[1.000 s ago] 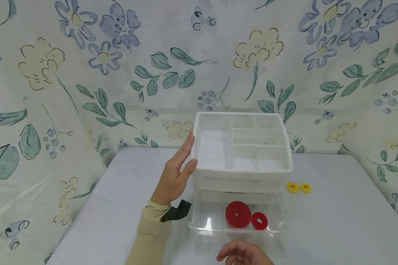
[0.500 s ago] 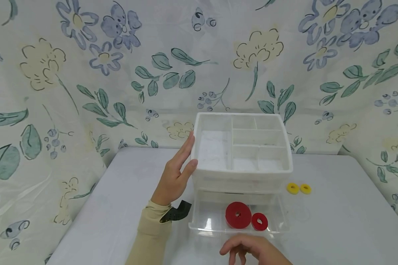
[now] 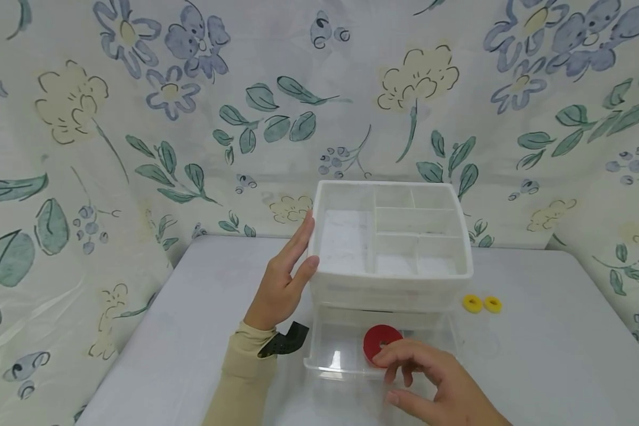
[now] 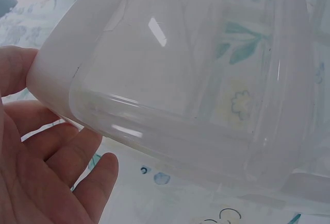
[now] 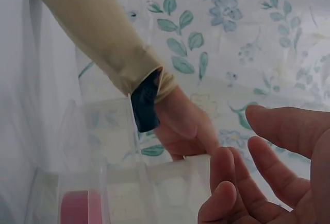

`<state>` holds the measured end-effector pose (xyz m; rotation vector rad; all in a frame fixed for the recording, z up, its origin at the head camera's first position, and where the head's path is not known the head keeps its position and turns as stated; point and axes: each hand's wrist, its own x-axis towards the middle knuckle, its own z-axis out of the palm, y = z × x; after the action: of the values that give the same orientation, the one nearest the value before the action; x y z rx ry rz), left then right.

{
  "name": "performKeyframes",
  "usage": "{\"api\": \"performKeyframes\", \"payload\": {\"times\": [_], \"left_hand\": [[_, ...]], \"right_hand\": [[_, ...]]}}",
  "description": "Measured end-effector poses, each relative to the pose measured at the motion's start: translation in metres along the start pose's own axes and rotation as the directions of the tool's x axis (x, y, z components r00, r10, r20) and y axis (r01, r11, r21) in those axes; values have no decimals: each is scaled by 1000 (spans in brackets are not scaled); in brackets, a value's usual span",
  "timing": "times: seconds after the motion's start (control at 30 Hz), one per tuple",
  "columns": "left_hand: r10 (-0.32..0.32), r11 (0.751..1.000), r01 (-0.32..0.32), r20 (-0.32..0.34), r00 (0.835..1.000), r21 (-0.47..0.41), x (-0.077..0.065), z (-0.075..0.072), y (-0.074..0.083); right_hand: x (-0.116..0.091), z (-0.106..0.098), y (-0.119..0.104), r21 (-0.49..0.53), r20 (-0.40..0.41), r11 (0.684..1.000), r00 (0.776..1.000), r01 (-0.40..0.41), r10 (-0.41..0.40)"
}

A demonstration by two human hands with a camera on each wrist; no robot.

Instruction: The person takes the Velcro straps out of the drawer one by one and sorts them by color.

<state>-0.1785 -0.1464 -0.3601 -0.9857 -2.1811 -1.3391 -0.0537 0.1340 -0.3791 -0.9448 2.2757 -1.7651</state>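
A white desktop organizer [image 3: 394, 276] stands upright on the table, its compartmented top facing up. Its clear drawer [image 3: 325, 346] is pulled out at the front and contains a large red roll [image 3: 377, 340], like tape. My left hand [image 3: 277, 290] rests against the organizer's left side, fingers extended and thumb near the front corner. Over the drawer's front right part is my right hand [image 3: 442, 373], fingers loosely bent around nothing. It hides the smaller red roll and overlaps the large one; whether it touches either is unclear. The right wrist view catches a red roll [image 5: 75, 208] through the drawer wall.
Two small yellow rings [image 3: 472, 304] lie on the white table [image 3: 554, 343] to the right of the organizer. A floral cloth [image 3: 351, 77] hangs behind and at both sides. A dark strap [image 3: 286, 342] is on my left wrist.
My right hand has come up from the bottom edge, forward and rightward, and now covers the smaller red roll. My left hand stays against the organizer; the drawer remains pulled out.
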Motion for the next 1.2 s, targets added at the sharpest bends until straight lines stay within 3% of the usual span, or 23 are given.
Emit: {"api": "performKeyframes", "payload": {"times": [0.17,0.33,0.53,0.8,1.2], "left_hand": [[-2,1000,2,-2,1000,0,0,0,-1],[-2,1000,2,-1,1000,-6,0,1,-1],[2,1000,-2,0,1000,-18,0,2,-2],[2,1000,-2,-3,1000,-19,0,2,-1],[2,1000,-2,-5,1000,-10,1,0,0]], "right_hand": [[3,-6,-1,-146,-83,988,995,51,-64],[11,-14,0,-225,-124,973,989,54,-83],[19,-21,4,-277,-146,960,989,-51,11],[28,-27,9,-379,-100,919,992,-106,74],[32,-39,18,-402,4,903,986,-152,168]]}}
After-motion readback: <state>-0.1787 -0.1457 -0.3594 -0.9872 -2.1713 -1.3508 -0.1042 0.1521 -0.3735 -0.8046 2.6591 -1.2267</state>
